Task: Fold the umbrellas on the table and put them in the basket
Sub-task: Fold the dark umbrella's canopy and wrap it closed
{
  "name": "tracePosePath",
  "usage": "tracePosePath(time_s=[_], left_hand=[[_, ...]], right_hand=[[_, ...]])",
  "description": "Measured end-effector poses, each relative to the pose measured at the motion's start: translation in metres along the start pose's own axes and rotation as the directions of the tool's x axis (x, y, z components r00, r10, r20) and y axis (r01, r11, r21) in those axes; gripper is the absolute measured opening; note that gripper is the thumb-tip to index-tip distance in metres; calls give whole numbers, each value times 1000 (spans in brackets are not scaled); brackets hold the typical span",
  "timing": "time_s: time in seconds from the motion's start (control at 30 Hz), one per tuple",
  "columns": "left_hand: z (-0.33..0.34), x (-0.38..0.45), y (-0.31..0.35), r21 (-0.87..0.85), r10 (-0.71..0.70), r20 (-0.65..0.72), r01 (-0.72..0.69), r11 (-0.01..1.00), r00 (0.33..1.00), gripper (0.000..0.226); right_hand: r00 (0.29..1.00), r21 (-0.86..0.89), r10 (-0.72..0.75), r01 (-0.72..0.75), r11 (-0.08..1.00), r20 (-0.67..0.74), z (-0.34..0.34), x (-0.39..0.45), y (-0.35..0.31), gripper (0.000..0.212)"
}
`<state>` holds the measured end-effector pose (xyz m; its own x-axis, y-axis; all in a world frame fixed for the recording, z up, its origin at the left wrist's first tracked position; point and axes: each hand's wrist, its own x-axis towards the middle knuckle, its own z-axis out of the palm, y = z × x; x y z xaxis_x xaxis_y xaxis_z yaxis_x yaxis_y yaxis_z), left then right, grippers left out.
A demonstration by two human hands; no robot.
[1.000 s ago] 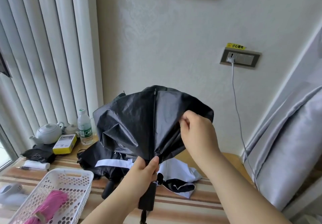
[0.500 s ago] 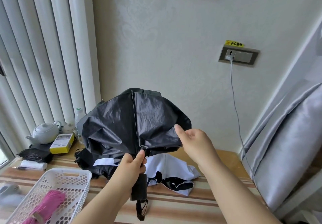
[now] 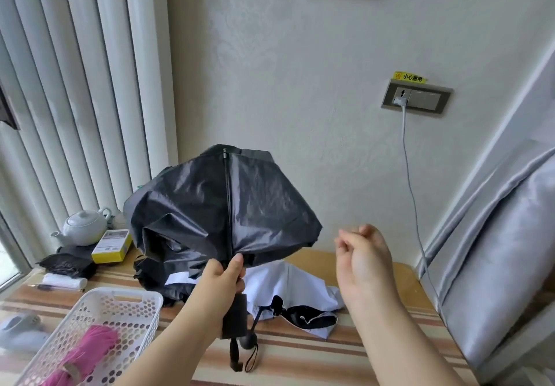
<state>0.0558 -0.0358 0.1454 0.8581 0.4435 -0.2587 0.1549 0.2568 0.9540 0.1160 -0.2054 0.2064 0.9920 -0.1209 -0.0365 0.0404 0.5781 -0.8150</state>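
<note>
A black umbrella (image 3: pixel 219 205) stands upright above the table, its canopy loose and half collapsed. My left hand (image 3: pixel 223 277) grips it just under the canopy, with the black handle hanging below. My right hand (image 3: pixel 363 253) hovers to the right of the canopy, fingers loosely curled, holding nothing. A white-and-black umbrella (image 3: pixel 297 298) lies unfolded on the table behind my hands, and another black one with a white stripe (image 3: pixel 168 277) lies to its left. The white perforated basket (image 3: pixel 120 301) at lower left holds a folded pink umbrella (image 3: pixel 87 349).
The striped wooden table (image 3: pixel 300 352) carries a white teapot (image 3: pixel 82 226), a yellow box (image 3: pixel 112 246), a dark cloth and a white roll at its left end. A cable (image 3: pixel 413 193) hangs from the wall socket. A grey curtain (image 3: pixel 495 250) hangs on the right.
My right hand let go of the canopy's edge and drew away to the right. The umbrella sank lower and shifted left in my left hand.
</note>
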Motion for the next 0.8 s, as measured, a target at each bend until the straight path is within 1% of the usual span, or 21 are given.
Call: tracePosePath(time_s=[0.03,0.07,0.13,0.17,0.2,0.27,0.3,0.33,0.37,0.4,0.43,0.47,0.5,0.53,0.57,0.6,0.67,0.7,0.73,0.77,0.8], left_hand=[[-3,1,0,3,6,0,-6,1000,1000,32],[-5,1,0,14,13,5,-13,1000,1000,33],[-10,1,-1,61,37,22,-38,997,999,34],[-12,0,-2,89,47,37,-50,995,998,34],[-13,0,-3,114,55,58,-61,992,997,34],[-14,-3,-4,145,72,111,-88,985,991,31],[-14,-4,-5,156,77,132,-98,983,988,29],[-14,-5,-7,162,77,141,-100,982,987,28],[-15,-6,-8,161,70,142,-93,983,987,27],[-16,-7,-10,153,63,145,-85,985,987,26],[-17,-7,-11,139,59,151,-80,987,987,24],[-17,-7,-12,123,55,152,-74,990,987,23],[-17,-7,-12,105,49,138,-64,992,989,24],[-16,-5,-13,86,43,109,-53,995,993,27],[-16,-3,-13,70,39,73,-44,997,997,31],[-15,-2,-13,64,39,44,-42,997,998,34],[-16,1,-12,66,65,15,-66,996,998,34],[-18,2,-13,64,74,10,-75,995,997,32],[-20,3,-14,65,76,8,-76,995,997,31],[-22,3,-16,74,74,10,-74,995,997,31],[-23,3,-17,93,73,18,-74,993,997,30]], right_hand=[[1000,-138,14,-18,990,-28,-2,5,-3,22],[999,-331,29,-41,943,-42,-3,10,-5,10],[994,-667,102,-102,738,-40,-3,22,-7,41],[987,-751,154,-140,645,-52,2,27,-11,50],[966,-784,247,-211,584,-77,8,30,-15,56],[859,-749,499,-405,525,-115,18,32,-19,64],[812,-723,573,-462,514,-111,21,32,-17,66],[807,-712,583,-464,527,-94,23,32,-12,63],[847,-704,527,-417,575,-71,24,32,-7,52],[920,-688,390,-297,662,-22,23,35,-2,35],[979,-645,200,-129,753,38,21,38,1,17],[993,-571,9,60,819,117,20,38,0,11],[972,-511,-135,218,831,194,18,36,-3,18],[939,-461,-222,324,826,263,15,32,-5,23],[921,-424,-261,367,828,289,11,28,-6,26],[928,-371,-252,344,862,276,7,22,-8,26],[967,-207,-122,169,964,222,2,14,-11,22],[980,-163,-55,87,983,191,1,13,-13,18],[987,-183,-22,51,982,158,-2,13,-13,14],[990,-277,-29,66,958,138,-4,16,-12,9],[987,-411,-82,133,902,140,-7,20,-12,7]])
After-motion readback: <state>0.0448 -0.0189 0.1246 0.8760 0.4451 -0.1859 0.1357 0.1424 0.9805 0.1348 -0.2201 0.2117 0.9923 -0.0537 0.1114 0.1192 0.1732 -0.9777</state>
